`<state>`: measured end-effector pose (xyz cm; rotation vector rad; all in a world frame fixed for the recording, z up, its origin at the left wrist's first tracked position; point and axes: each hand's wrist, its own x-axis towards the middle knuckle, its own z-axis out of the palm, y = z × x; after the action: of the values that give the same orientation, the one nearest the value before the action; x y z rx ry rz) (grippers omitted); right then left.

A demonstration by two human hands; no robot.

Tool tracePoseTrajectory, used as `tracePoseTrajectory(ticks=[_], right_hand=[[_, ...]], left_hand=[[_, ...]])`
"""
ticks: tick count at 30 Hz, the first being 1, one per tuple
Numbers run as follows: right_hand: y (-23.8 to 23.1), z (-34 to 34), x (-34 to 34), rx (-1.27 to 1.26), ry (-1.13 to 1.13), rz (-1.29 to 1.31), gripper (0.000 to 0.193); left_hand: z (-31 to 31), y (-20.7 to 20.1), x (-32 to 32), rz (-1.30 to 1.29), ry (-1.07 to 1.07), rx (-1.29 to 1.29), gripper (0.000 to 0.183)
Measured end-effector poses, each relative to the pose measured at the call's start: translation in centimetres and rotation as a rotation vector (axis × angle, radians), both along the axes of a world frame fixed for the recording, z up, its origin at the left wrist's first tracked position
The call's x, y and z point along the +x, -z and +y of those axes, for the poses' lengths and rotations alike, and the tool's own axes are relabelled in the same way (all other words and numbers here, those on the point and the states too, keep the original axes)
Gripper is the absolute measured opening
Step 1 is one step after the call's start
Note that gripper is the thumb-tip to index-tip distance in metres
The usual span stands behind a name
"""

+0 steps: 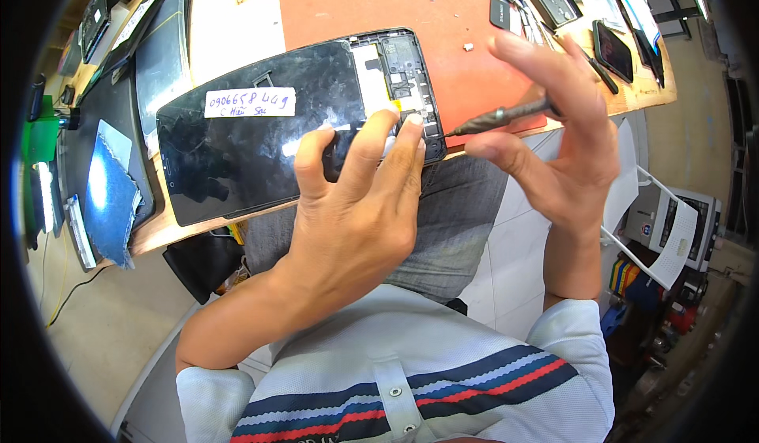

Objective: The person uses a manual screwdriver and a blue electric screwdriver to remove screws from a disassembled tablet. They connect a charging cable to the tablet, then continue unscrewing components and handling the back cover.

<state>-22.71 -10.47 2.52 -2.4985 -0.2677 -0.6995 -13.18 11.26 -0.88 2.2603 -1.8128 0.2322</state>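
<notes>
- Two hands are engaged at the tablet [261, 146], which is laid screen-up along the near edge of the counter [217, 35], its right end bared to the inner parts [402, 55].
- By the left hand [360, 198], fingers spread, the tablet is steadied beside those parts.
- In the right hand [565, 146], a screwdriver [500, 118] is held loosely, its tip at the near right corner; whether a screw is met cannot be told.
- Fastener work at that corner is judged to be in hand; next, an upright tip, light pressure and small turns seem called for.
- Beyond the tablet, room is offered by the orange mat [474, 83], though small white bits [468, 47] should be avoided.
- Little slack is left at the near edge; leftward, movement is limited by stacked flat devices [164, 51].
</notes>
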Motion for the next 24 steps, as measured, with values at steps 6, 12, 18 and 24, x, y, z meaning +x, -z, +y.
tracePoseTrajectory(ticks=[6,12,18,24], right_hand=[[0.1,-0.3,1.0,0.062,-0.057,-0.008,0.078],[-0.9,0.1,0.1,0.055,0.067,0.161,0.077],[-0.4,0.3,0.3,-0.128,0.073,-0.001,0.067],[-0.5,0.6,0.3,-0.076,0.006,0.092,0.071]], left_hand=[[-0.5,0.6,0.7,-0.033,0.027,-0.108,0.034],[-0.6,0.9,0.6,-0.022,0.020,-0.129,0.033],[-0.6,1.4,0.8,-0.046,0.044,-0.158,0.032],[-0.7,1.8,0.6,-0.027,0.021,-0.204,0.032]])
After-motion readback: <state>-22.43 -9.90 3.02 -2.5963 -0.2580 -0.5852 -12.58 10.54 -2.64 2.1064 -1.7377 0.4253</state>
